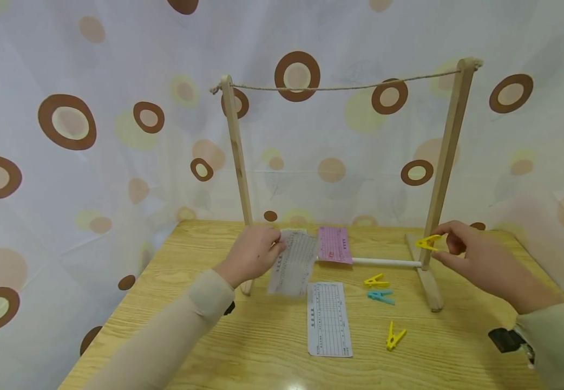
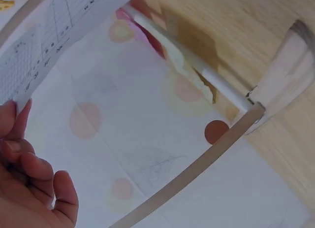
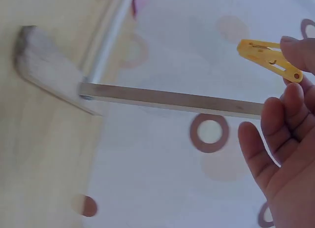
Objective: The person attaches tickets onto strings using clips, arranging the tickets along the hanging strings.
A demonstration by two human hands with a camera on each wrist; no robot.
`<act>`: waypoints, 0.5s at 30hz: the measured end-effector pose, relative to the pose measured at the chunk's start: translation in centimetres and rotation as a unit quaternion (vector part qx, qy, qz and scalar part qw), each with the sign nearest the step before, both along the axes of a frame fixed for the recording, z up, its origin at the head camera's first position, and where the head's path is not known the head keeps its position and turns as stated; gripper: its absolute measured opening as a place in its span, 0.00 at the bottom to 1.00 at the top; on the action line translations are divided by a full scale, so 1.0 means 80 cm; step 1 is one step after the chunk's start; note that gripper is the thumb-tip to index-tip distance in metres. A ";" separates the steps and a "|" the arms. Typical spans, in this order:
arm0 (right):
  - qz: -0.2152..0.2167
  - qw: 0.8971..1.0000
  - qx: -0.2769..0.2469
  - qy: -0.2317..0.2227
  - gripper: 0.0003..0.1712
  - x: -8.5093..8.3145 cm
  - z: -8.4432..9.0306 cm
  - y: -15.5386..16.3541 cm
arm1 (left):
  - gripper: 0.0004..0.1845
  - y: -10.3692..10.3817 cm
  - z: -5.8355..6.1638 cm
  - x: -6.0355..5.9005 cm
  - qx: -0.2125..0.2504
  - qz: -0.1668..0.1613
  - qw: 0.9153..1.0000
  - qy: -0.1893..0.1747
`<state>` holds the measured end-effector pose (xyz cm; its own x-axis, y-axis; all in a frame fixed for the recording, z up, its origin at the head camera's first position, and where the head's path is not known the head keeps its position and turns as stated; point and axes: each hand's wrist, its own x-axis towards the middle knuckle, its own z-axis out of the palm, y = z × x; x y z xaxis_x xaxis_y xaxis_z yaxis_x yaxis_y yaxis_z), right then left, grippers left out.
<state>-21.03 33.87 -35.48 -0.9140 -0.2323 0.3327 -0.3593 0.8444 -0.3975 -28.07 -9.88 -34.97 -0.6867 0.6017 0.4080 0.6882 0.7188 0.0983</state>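
Two hands are busy over the worktop [image 1: 457, 346]. The left hand [image 1: 253, 253] pinches a white paper slip [image 1: 294, 264] by its edge and lifts it up off the wood. The right hand [image 1: 477, 257] pinches a yellow clip [image 1: 428, 241] between thumb and fingertip, close to the right post of the wooden stand [image 1: 445, 162].

A string [image 1: 345, 86] runs across the top of the stand, well above both hands. To do this well, I think the paper's top edge should go right up to the string and stay flat. The clip must be squeezed wide open, then let go over both paper and string together.

Another white slip [image 1: 329, 318] lies flat on the wood, and a pink slip [image 1: 334, 245] lies by the white bar [image 1: 384, 262]. Nearby lie two more yellow clips [image 1: 376, 281] [image 1: 394, 336] and a blue clip [image 1: 380, 296].
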 end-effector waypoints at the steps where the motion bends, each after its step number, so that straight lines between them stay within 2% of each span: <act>1: 0.000 1.000 -0.003 0.017 0.19 0.000 0.008 0.000 | 0.14 0.001 0.005 -0.001 0.008 -0.006 1.000 0.007; 6: -0.020 0.996 0.025 0.089 0.18 -0.004 0.052 0.000 | 0.10 0.009 0.029 -0.005 0.039 -0.017 0.999 0.025; 11: -0.036 0.991 0.060 0.112 0.20 -0.007 0.103 -0.003 | 0.12 0.022 0.054 -0.009 0.064 -0.023 0.998 0.011; 15: -0.046 0.987 0.068 0.141 0.21 -0.009 0.144 -0.004 | 0.14 0.041 0.075 -0.020 0.065 -0.031 0.997 0.013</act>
<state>-21.74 33.57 -23.95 -0.8085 -0.2125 0.5488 -0.3583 0.9175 -0.1726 -29.69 -6.62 -28.94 -0.6390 0.5829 0.5019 0.7337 0.6578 0.1702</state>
